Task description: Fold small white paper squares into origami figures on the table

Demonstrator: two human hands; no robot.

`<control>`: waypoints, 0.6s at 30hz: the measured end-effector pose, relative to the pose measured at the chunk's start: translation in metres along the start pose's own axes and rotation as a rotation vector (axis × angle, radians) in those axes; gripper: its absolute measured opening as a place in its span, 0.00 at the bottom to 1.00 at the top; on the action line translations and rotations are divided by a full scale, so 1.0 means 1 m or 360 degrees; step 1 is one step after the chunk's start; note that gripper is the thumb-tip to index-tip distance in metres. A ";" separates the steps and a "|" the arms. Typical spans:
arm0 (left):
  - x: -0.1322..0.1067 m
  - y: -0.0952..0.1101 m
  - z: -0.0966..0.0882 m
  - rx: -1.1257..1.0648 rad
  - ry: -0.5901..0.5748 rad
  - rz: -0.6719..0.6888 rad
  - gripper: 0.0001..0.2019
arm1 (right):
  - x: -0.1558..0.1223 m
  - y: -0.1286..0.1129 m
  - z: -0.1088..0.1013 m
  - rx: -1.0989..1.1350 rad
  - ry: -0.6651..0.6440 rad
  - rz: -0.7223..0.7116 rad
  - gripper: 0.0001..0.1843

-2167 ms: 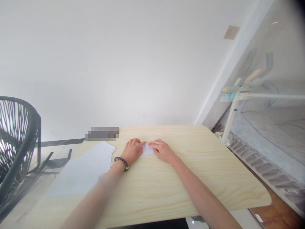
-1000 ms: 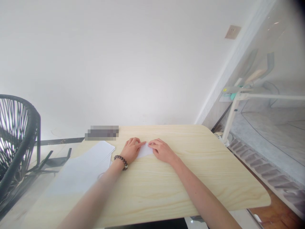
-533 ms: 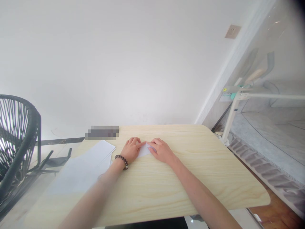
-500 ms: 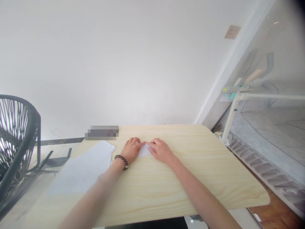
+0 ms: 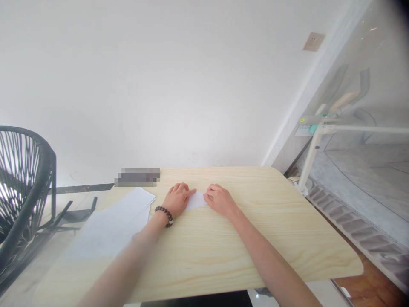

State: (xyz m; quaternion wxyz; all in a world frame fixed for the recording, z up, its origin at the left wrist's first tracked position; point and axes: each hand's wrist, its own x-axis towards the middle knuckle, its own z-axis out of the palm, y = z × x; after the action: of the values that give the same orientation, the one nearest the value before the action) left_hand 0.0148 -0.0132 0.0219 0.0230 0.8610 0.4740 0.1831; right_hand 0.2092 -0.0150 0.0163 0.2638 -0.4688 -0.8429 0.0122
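A small piece of folded white paper (image 5: 196,200) lies on the light wooden table between my hands. My left hand (image 5: 177,198), with a dark bead bracelet at the wrist, holds the paper's left side, its fingers curled and the thumb stretched along the top edge. At the right end, my right hand (image 5: 219,198) is closed in a pinch on the paper's edge. Part of the paper is covered by my fingers, so its full shape does not show.
Larger white sheets (image 5: 111,226) lie left of my left forearm. A blurred dark object (image 5: 137,177) sits at the table's back left corner. The table (image 5: 271,238) backs onto a white wall. A woven chair (image 5: 41,170) stands left, a white metal frame (image 5: 309,160) right.
My right hand has slid a little to the right, away from my left thumb, uncovering more of the paper. The left hand stays nearly in place.
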 end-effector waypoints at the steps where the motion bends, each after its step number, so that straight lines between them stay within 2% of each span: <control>1: 0.000 0.000 0.000 -0.0003 0.0006 0.0002 0.16 | 0.000 0.000 0.001 -0.0008 0.0006 0.0001 0.12; 9: 0.000 -0.004 0.005 -0.0118 0.0094 -0.0068 0.15 | 0.000 0.000 0.004 0.0047 0.0045 0.0025 0.09; 18: 0.002 -0.007 0.010 -0.0141 0.0096 -0.0088 0.14 | -0.001 0.000 0.007 0.0183 0.0038 0.0069 0.06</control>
State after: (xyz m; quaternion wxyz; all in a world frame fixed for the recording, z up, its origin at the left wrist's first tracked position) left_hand 0.0129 -0.0066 0.0119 0.0519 0.8398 0.4894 0.2292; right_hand 0.2067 -0.0141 0.0102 0.3000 -0.4713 -0.8271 0.0606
